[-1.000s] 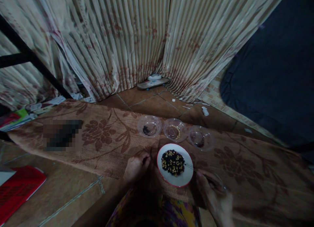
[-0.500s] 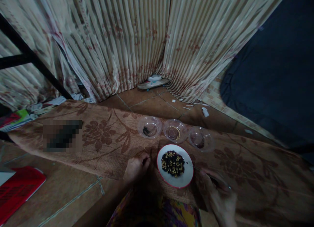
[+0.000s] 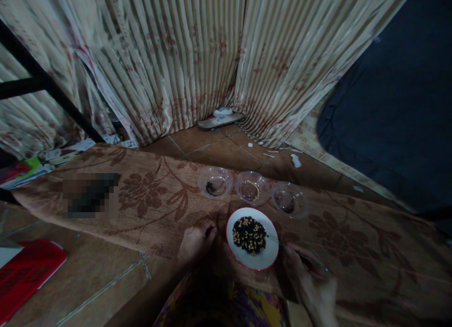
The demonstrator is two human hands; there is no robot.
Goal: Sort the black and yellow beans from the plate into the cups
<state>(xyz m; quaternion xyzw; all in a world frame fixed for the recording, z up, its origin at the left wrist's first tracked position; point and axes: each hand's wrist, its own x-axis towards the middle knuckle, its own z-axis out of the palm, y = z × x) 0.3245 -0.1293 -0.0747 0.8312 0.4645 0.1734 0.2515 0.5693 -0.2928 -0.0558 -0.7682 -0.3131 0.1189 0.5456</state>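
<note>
A white plate with a red rim (image 3: 270, 259) carries a mixed heap of black and yellow beans (image 3: 249, 236). My right hand (image 3: 310, 275), at the plate's right side, is closed on thin metal tweezers (image 3: 277, 241). Their tips reach over the plate, close to a dark bean at the heap's right edge; whether they grip it is unclear. Left of the plate, my left hand (image 3: 198, 237) rests on the cloth, curled into a loose fist. Beyond the plate stand three clear bowls: the left bowl (image 3: 226, 182) holds black beans, the middle bowl (image 3: 247, 177) yellow ones, the right bowl (image 3: 300, 202) a few dark ones.
A brown flowered cloth (image 3: 169, 223) covers the long table. A blurred-out dark object (image 3: 91, 196) lies at its left. Behind are striped curtains (image 3: 197, 59) and a skateboard (image 3: 221, 121) on the tiled floor. A red bag (image 3: 35, 266) sits at lower left.
My right hand has shifted slightly left, and the tweezers' tips are closer to the bean heap. A dark bean near the tips now sits nearer the heap. My left hand has stayed put.
</note>
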